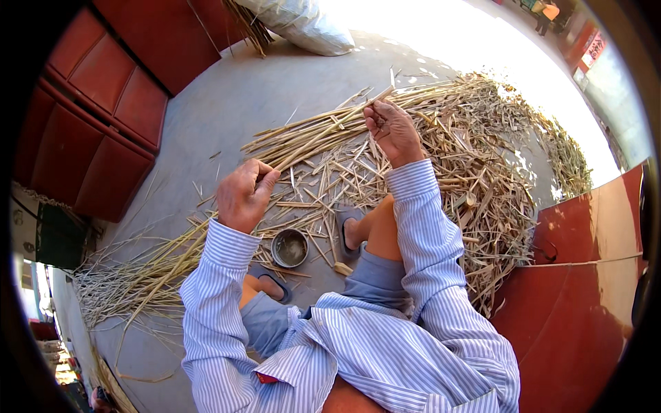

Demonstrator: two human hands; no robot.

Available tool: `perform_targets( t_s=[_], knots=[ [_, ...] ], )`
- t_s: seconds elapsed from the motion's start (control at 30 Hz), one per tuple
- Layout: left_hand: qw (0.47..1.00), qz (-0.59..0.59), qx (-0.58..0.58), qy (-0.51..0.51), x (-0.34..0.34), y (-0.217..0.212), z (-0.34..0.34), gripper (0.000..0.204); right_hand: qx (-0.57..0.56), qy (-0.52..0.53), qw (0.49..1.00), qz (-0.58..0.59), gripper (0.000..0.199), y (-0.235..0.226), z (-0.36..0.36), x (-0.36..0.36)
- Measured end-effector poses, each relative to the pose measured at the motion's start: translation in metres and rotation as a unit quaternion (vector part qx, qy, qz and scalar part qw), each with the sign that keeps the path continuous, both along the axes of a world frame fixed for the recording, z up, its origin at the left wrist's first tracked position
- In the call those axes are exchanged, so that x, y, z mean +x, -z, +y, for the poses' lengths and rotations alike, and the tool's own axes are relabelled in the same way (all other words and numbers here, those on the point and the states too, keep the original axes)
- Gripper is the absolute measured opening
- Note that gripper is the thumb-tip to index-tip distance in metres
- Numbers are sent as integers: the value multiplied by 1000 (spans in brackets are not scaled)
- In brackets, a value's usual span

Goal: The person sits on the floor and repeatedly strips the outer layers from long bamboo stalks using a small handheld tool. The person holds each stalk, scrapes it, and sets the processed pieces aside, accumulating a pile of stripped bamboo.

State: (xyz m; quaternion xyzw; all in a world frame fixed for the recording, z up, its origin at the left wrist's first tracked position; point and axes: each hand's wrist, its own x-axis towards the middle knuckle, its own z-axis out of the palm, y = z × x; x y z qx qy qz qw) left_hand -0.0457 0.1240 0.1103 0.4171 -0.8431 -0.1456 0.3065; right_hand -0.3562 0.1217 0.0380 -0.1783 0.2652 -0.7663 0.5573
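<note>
Straw-coloured reed stalk (323, 131) runs slantwise across the middle of the frame, pinched at both ends so it stays taut: the left hand (242, 195) closes on its lower end, the right hand (392, 129) nips the upper end between thumb and fingers. Below sits 1 small metal bowl (290, 248), between the feet, within reach of the split reeds (482, 172) piled at right.

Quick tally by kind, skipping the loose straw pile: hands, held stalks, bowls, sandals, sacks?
Hands: 2, left hand and right hand
Long stalk held between both hands: 1
Round metal bowl: 1
Sandals: 2
White sack: 1
Total: 7
</note>
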Motion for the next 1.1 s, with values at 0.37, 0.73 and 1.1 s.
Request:
perform_targets(
  t_s=[0.37,0.73,1.1],
  knots=[
    [986,98,123,59,11,-7,10,12,-51,-171,969,-172,4,-12,23,14],
    [993,37,59,90,8,-15,25,15,-120,-20,991,47,25,-43,64,-2],
    [939,308,154,27,-12,11,24,20,-20,71,979,190,14,-36,78,-6]
  ],
)
